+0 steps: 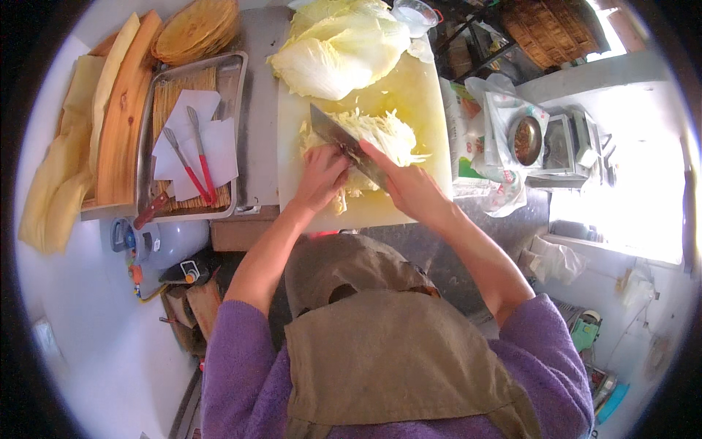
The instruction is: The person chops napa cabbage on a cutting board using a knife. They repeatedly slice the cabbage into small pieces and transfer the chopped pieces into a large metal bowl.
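My right hand [414,189] is closed around the handle end of a broad-bladed cleaver [335,131], its index finger laid along the blade. The blade lies slantwise over shredded napa cabbage [384,131] on a pale cutting board [362,215]. Against the near side of the blade, my left hand [323,170] has its fingers bent; it rests by the shreds, and whether it grips any is hidden. Beyond the shreds, large pieces of napa cabbage [340,49] lie at the board's far end.
Left of the board stands a metal tray [241,131] with wooden skewers, paper and red-handled brushes [198,159]. Behind it are stacked round baskets [194,30]. A clear bowl [415,16] sits at the far right corner. Plastic bags and a metal bowl [526,141] are on the right.
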